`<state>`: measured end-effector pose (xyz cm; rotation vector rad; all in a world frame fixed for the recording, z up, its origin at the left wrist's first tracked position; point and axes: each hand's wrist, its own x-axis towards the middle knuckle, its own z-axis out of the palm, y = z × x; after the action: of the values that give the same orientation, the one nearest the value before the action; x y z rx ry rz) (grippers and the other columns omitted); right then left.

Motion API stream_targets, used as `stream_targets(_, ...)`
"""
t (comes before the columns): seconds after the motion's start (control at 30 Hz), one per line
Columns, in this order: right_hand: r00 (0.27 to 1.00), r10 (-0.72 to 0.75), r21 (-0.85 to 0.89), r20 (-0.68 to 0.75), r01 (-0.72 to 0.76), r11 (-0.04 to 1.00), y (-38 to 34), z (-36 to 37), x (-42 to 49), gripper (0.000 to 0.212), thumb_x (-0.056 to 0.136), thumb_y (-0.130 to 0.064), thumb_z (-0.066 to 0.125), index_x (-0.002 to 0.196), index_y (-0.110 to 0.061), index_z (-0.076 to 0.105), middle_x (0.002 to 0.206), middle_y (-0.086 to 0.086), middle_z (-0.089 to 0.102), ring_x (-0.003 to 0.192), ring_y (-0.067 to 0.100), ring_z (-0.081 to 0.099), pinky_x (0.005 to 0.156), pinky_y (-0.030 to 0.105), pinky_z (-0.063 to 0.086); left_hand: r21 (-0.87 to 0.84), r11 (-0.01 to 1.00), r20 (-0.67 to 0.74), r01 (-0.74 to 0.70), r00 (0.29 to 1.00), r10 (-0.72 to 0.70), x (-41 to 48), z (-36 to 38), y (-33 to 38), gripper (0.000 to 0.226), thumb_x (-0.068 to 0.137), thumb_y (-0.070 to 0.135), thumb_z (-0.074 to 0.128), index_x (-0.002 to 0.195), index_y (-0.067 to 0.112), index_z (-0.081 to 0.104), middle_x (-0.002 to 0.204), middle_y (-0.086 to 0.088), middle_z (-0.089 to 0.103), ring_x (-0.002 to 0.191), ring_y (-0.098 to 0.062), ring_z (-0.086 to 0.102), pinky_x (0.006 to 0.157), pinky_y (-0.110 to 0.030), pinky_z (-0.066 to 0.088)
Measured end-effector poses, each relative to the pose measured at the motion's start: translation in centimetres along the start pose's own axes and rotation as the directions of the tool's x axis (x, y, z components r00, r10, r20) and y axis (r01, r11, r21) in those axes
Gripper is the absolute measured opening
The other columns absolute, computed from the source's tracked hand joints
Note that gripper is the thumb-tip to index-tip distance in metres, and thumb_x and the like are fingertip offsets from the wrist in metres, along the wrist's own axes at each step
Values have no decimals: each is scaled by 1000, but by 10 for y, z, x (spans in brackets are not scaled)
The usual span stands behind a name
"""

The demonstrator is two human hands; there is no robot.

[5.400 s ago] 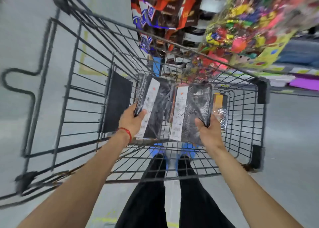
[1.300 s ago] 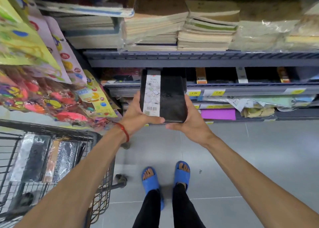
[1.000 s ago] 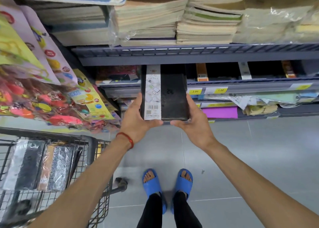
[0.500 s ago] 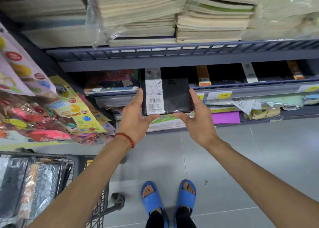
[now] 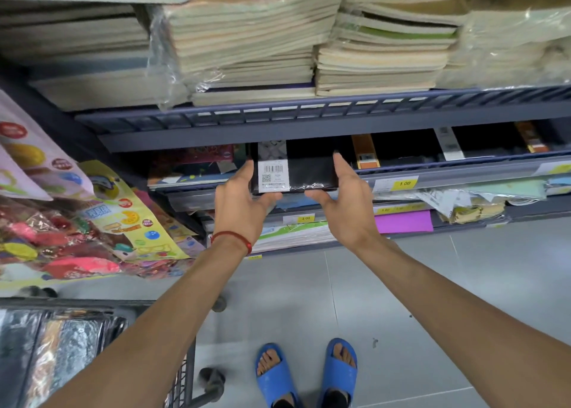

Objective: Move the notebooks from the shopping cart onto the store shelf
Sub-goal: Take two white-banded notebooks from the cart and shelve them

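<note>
Both arms reach straight forward. The left hand (image 5: pixel 242 205) and right hand (image 5: pixel 347 205) each close their grip on a side of the black notebook (image 5: pixel 310 172), thumbs under its near edge. It lies flat, partly inside the shelf (image 5: pixel 463 172). Other notebooks (image 5: pixel 61 352) lie in the cart (image 5: pixel 92 303).

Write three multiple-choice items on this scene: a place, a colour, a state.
1. Where is the black notebook? A. partly in the shelf below the stacked pale notebooks. B. in the cart. C. on the floor.
2. What colour is the wrist band? A. blue. B. red. C. green.
3. How is the notebook held? A. by one hand alone. B. by no hand. C. by both hands, one at each side.
Answers: 1 A, its far half sits inside that shelf; 2 B, a red cord circles the left wrist; 3 C, left hand and right hand flank it.
</note>
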<state>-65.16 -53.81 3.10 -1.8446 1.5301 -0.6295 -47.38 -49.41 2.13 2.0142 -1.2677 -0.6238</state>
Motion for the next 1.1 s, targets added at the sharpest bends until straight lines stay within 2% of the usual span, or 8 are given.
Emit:
stream_targets(0.1,1000,-25,-122,14,27,992,1,7,6,70,91,-31,72,149,-12,38,144,3,54,132,21,51,110,37,44,11,999,-1,-46,999,46,4,0,2,38,77,19,81,111,17,64,98,3,72,82,-9,57,80,-13,46)
stream_targets(0.2,999,2,-277,43,10,961,-2,10,4,80,96,-37,63,158,-10,20,163,8,28,141,29,41,109,38,41,58,997,-5,-56,998,56,5,1,2,38,78,19,82,111,15,64,100,0,71,82,-13,57,77,-17,44)
stream_targets(0.3,999,4,-276,49,10,961,-3,9,1,80,96,-37,62,158,-11,18,165,6,25,142,28,41,108,38,42,94,993,2,-68,998,69,5,2,1,39,77,21,81,110,14,63,103,-2,67,92,-18,61,81,-22,47)
stream_targets(0.4,1000,18,-224,0,-17,974,-4,5,-10,72,98,-27,63,157,-13,26,162,3,29,146,21,35,115,33,36,113,993,8,-45,999,45,-3,-2,4,59,78,23,81,130,11,55,125,-10,61,117,-27,56,101,-25,41)
stream_targets(0.5,996,-54,-265,-72,33,964,-10,-4,-33,54,97,-18,63,147,-11,43,152,2,42,134,20,47,105,33,47,80,997,33,-5,999,3,-25,-13,7,74,83,21,76,147,10,40,147,-10,45,135,-24,43,115,-26,30)
stream_targets(0.7,981,-195,-456,-16,166,874,-29,-22,-84,36,88,-28,66,118,-10,66,119,4,61,104,27,58,81,40,53,284,946,63,-159,987,147,-76,-49,3,54,87,23,62,138,13,49,129,-8,50,114,-30,54,102,-40,46)
stream_targets(0.87,948,-308,-566,86,301,768,-49,-44,-128,38,81,-36,65,111,-12,69,112,4,63,98,28,58,83,41,48,626,749,130,-219,976,178,-130,-82,10,41,89,43,48,125,24,56,115,-2,55,103,-28,54,84,-44,47)
stream_targets(1.1,867,-431,-578,251,491,651,-86,-75,-210,43,84,-43,54,113,-13,67,111,3,61,103,26,55,90,41,45,722,674,66,-160,984,163,-238,-133,37,38,91,45,44,121,26,56,118,-1,57,105,-27,53,88,-43,43)
